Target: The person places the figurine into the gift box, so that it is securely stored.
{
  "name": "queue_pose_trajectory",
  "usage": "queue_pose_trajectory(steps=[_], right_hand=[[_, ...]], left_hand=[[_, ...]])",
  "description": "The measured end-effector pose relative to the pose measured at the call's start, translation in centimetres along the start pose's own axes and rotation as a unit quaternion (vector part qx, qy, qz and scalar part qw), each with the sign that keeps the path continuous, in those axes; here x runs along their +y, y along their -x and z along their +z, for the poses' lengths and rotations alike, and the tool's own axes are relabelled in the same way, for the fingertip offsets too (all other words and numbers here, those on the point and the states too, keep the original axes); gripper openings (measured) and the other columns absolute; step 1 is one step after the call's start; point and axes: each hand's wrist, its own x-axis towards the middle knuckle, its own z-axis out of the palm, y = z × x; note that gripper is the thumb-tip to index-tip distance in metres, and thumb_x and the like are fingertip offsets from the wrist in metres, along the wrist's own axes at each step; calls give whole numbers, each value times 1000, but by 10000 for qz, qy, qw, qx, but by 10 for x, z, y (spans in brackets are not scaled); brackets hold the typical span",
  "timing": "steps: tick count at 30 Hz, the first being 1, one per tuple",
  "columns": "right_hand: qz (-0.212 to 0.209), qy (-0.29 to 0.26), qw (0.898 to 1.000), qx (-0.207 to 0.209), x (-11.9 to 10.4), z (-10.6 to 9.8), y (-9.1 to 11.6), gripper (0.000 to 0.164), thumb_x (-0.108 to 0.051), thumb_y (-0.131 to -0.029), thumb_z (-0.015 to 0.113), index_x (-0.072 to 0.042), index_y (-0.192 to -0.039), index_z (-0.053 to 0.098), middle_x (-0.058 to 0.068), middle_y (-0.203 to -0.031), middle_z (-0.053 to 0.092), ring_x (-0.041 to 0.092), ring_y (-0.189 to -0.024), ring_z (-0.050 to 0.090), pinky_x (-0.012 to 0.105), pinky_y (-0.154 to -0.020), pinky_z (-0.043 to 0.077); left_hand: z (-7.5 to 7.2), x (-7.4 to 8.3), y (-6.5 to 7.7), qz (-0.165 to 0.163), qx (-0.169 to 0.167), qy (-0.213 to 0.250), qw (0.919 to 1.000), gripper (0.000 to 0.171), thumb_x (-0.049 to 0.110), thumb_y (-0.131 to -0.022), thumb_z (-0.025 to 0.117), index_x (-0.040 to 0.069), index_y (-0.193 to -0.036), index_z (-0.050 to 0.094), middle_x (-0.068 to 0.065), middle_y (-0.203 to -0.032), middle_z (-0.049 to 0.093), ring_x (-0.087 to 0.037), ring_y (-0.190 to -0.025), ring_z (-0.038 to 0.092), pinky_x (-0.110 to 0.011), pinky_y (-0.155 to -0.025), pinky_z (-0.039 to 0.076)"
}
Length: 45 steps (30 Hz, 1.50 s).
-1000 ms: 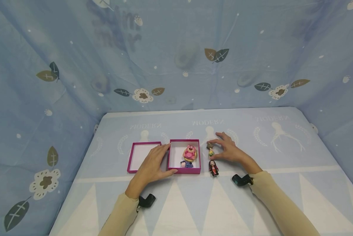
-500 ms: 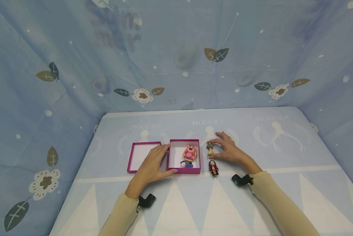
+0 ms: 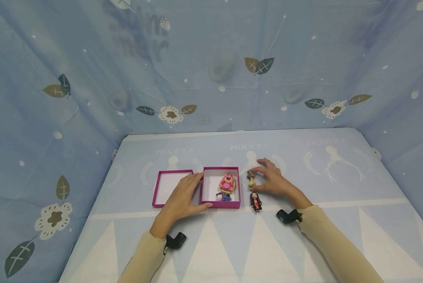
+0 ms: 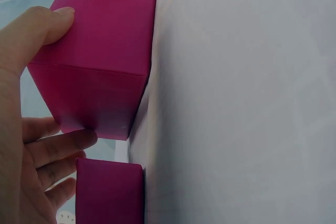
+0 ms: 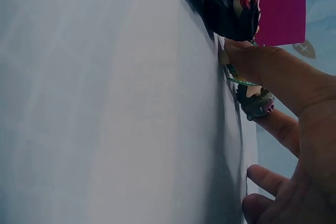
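In the head view my left hand (image 3: 182, 196) holds a magenta open-topped box (image 3: 220, 204) by its near left corner. The left wrist view shows the thumb on the front wall of the box and the fingers against its side. Inside the box lie a pink bear figurine (image 3: 227, 183) and a small blue figurine (image 3: 223, 196). Right of the box, my right hand (image 3: 273, 179) pinches a brown-haired doll figurine (image 3: 251, 180) in yellow and green between thumb and index finger, low at the table. A black-haired doll figurine (image 3: 256, 202) in red and black lies just nearer.
The shallow magenta-rimmed lid (image 3: 157, 188) lies left of the box, partly behind the left hand. A patterned blue and white cloth covers the table (image 3: 303, 243). Blue printed curtain (image 3: 211, 78) hangs at the back and both sides.
My right hand and the brown-haired doll figurine have shifted very slightly left, toward the box. The left hand, box and other figurines stay in place.
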Motion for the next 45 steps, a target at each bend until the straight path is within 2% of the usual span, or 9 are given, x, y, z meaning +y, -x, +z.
queue_pose_trajectory(steps=[7, 17, 29, 36, 45], right_hand=[[-94, -113, 9999, -3, -5, -7, 0, 63, -36, -71, 87, -16, -126, 65, 21, -152, 30, 50, -139, 28, 72, -107, 26], [-447, -105, 9989, 9, -19, -21, -2, 59, -32, -72, 87, -16, -125, 65, 20, -151, 31, 48, -138, 32, 70, -106, 32], [-750, -76, 9972, 17, -57, -35, -7, 59, -35, -72, 86, -17, -125, 66, 15, -152, 33, 41, -139, 33, 67, -107, 35], [-807, -176, 9965, -122, -71, -36, -13, 58, -33, -73, 86, -17, -126, 66, 14, -153, 31, 41, -142, 30, 66, -108, 35], [-830, -186, 9963, -141, -81, -32, -21, 58, -31, -71, 87, -15, -123, 67, 13, -150, 35, 38, -139, 34, 63, -108, 36]], left_hand=[[0, 0, 0, 33, 13, -8, 10000, 98, 59, -73, 75, 3, -146, 42, -10, -147, 50, -31, -136, 46, -49, -117, 33], [-2, 1, 0, 41, 1, 13, 10000, 98, 60, -74, 74, 3, -146, 41, -11, -147, 50, -33, -136, 46, -51, -115, 34], [-2, 2, 0, 18, 3, -45, 10000, 99, 58, -72, 76, 3, -146, 41, -11, -146, 51, -32, -135, 47, -51, -116, 34], [-2, 2, 0, -53, -64, 18, 10000, 98, 58, -73, 76, 3, -146, 41, -11, -146, 50, -32, -136, 46, -50, -116, 33], [-2, 2, 0, -138, -149, -22, 9998, 98, 60, -73, 75, 4, -147, 41, -10, -148, 49, -32, -137, 45, -50, -117, 33]])
